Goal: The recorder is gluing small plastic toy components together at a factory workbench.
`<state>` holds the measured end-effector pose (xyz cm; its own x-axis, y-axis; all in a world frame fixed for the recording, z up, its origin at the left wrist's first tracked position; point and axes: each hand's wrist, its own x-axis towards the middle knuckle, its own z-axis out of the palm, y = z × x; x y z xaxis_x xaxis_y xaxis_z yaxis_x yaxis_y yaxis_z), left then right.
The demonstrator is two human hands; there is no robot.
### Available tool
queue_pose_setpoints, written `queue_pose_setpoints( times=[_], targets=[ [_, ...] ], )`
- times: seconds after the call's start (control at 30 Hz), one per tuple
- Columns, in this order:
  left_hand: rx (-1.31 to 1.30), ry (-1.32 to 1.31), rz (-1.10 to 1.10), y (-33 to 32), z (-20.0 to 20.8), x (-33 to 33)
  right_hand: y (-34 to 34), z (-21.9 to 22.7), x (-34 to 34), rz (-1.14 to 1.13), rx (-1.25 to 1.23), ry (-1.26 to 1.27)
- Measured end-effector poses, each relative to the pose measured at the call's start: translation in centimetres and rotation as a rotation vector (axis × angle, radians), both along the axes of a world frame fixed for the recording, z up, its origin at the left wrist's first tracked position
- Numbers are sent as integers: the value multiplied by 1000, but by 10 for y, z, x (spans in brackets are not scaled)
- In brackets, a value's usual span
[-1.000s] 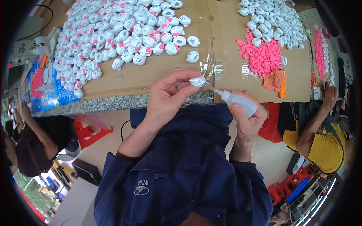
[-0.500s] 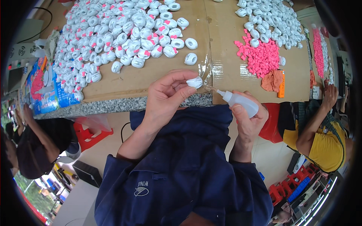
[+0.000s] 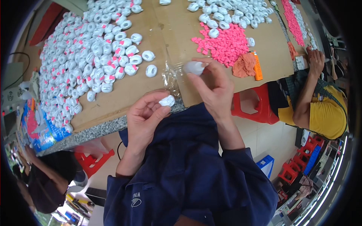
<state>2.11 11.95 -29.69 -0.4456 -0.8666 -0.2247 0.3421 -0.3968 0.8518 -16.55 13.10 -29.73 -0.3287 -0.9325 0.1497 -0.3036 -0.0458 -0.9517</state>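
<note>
Between the thumb and fingers of my left hand [image 3: 145, 116] is a small white rounded plastic piece [image 3: 167, 101], just above the table's front edge. My right hand [image 3: 215, 84] grips a small translucent squeeze bottle [image 3: 194, 68] over the cardboard; the bottle is blurred and its nozzle cannot be made out. Beyond the bottle lies a heap of little pink pieces [image 3: 226, 47]. A large spread of white oval pieces [image 3: 90, 52], many with a pink piece on them, covers the left side. More white pieces [image 3: 218, 16] lie behind the pink heap.
An orange crumpled cloth [image 3: 244, 64] and an orange stick-like box [image 3: 258, 66] lie right of the pink heap. Clear tape [image 3: 170, 77] runs along a seam in the cardboard [image 3: 151, 34]. A red stool [image 3: 258, 105] stands below the table. Other people sit at both sides.
My right hand has moved the bottle away from the white piece, forward over the cardboard. My left hand still holds the piece, now lower. The whole view has shifted and turned.
</note>
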Motion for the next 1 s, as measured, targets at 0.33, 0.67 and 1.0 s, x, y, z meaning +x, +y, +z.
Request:
queue_pose_setpoints(
  times=[0.33,0.67,1.0],
  targets=[
    [14,-13,-31,1,5,-4,26,14,-44,-411,50,589],
    [-3,16,-39,4,6,-10,12,5,-47,-361,35,675],
    [-30,35,-43,3,4,-17,45,34,4,57,115,-69]
  ],
)
